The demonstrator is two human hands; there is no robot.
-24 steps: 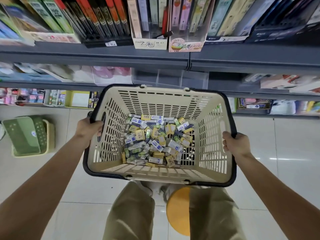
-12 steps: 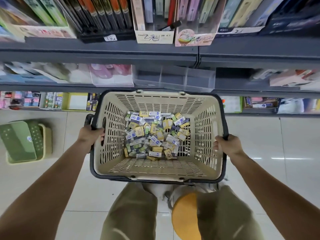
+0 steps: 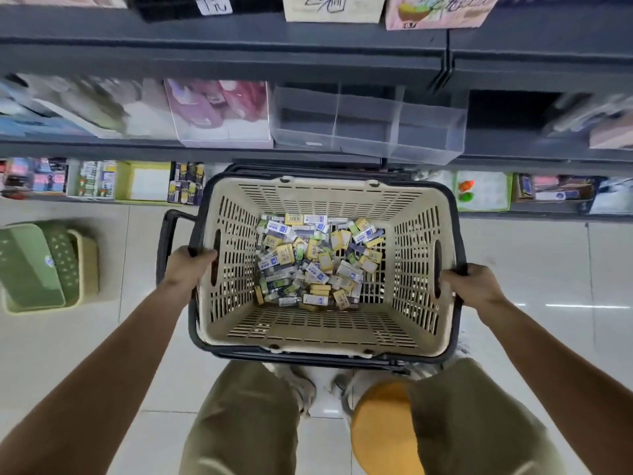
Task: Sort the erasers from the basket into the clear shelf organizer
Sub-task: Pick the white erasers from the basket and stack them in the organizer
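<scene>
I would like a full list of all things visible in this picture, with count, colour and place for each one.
basket: one, beige with dark rim, held before the shelves
erasers: many, yellow, white-blue and green wrappers, piled in the basket
clear shelf organizer: one, transparent, middle shelf above the basket
pink box: one, pink, middle shelf, left of the organizer
shelves: several, dark grey, across the top
green baskets: a stack, green, floor at left
round stool: one, yellow, bottom, partly behind the right leg
legs: two, olive trousers, bottom
left hand: one, grips the basket's left rim
right hand: one, grips the basket's right rim
</scene>
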